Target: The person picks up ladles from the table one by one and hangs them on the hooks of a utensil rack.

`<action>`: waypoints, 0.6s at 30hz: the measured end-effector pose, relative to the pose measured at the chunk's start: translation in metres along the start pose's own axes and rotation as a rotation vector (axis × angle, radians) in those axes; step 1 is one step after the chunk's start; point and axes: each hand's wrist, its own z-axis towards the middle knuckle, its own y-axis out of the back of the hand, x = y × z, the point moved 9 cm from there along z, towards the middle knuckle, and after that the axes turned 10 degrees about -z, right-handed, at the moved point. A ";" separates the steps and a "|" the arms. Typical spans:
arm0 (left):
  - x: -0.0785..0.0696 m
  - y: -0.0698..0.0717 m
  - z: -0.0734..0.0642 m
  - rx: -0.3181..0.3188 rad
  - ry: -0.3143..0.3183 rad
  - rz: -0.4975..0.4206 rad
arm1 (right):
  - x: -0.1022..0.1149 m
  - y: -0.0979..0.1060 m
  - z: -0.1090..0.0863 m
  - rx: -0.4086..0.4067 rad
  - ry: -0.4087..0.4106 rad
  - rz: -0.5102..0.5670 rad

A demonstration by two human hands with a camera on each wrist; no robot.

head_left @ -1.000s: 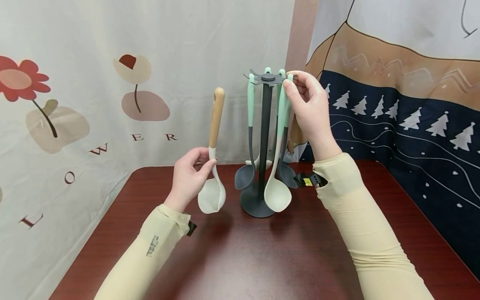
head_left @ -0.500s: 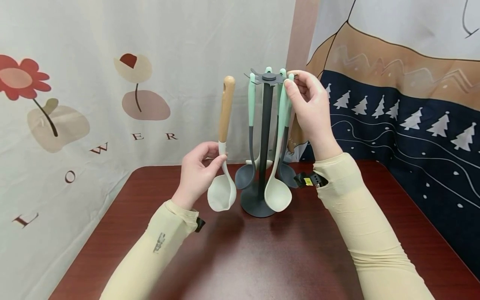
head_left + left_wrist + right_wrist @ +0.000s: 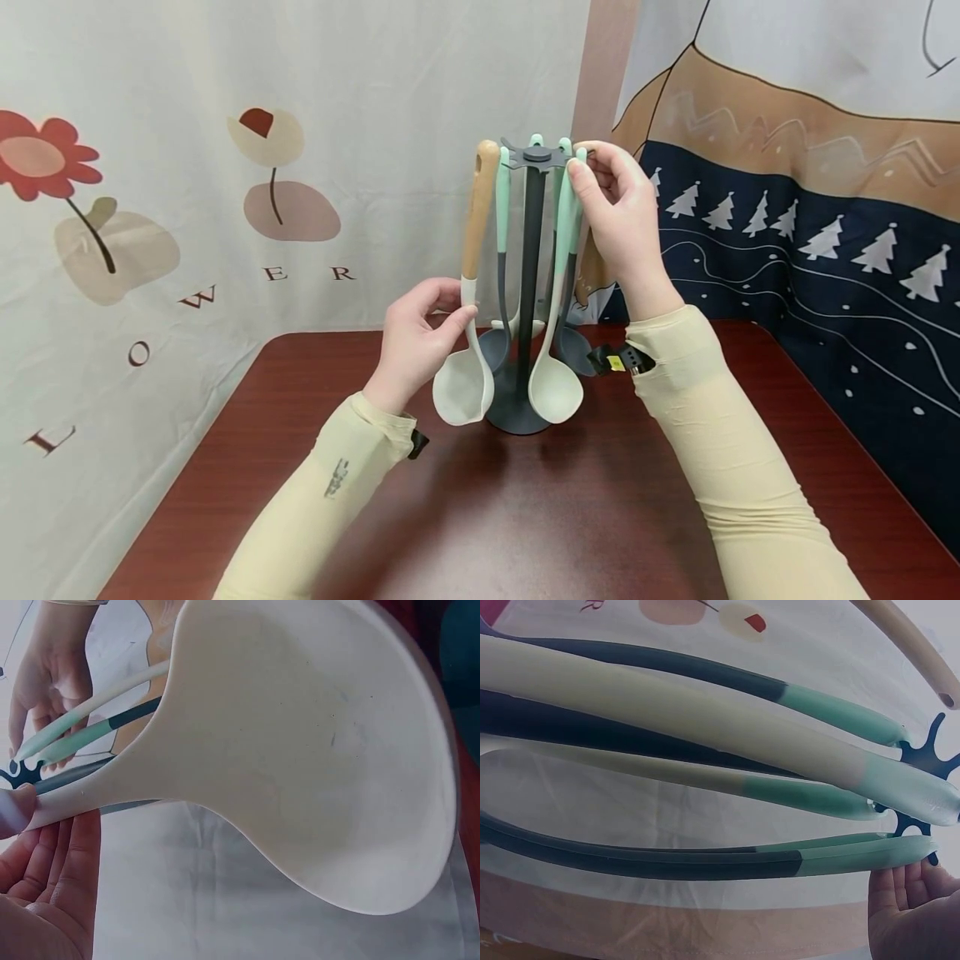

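Note:
My left hand point(image 3: 420, 342) pinches the white neck of a ladle point(image 3: 459, 387) with a wooden handle. The ladle is upright above the table, bowl down, left of a dark utensil rack point(image 3: 530, 283). Its handle end stands beside the rack's hooked top and its bowl overlaps the rack's base. In the left wrist view the ladle's white bowl point(image 3: 315, 757) fills much of the frame. My right hand point(image 3: 624, 217) holds the rack's top at the right, thumb and fingers at a hook beside green handle ends. A white ladle point(image 3: 557, 392) with a green handle hangs in front.
Several grey and white utensils with green handles hang round the rack, among them a grey one point(image 3: 576, 350) at the right. The rack stands on a dark red table point(image 3: 637, 500). Behind is a printed cloth point(image 3: 412, 100).
My left hand has carried the wooden-handled ladle right and slightly up, from well left of the rack to close beside it. The right hand stays at the rack's top.

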 end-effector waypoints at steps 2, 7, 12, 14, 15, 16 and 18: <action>-0.001 -0.002 0.001 0.000 -0.002 -0.004 | 0.000 0.000 0.000 0.002 -0.010 0.003; -0.001 -0.007 0.003 0.000 -0.004 -0.014 | -0.001 0.000 0.000 -0.001 -0.018 0.012; -0.001 -0.010 0.003 -0.010 0.000 -0.020 | 0.000 0.000 0.001 -0.003 0.010 0.014; -0.001 -0.012 0.003 -0.013 -0.002 -0.022 | -0.002 -0.001 0.001 0.000 0.001 0.018; -0.001 -0.013 0.002 -0.013 -0.002 -0.024 | -0.002 -0.001 0.001 0.002 -0.003 0.020; -0.001 -0.013 0.002 -0.014 0.000 -0.024 | -0.002 -0.001 0.001 0.003 -0.011 0.020; 0.000 -0.015 0.001 -0.016 0.002 -0.025 | -0.003 -0.001 0.001 0.004 -0.017 0.019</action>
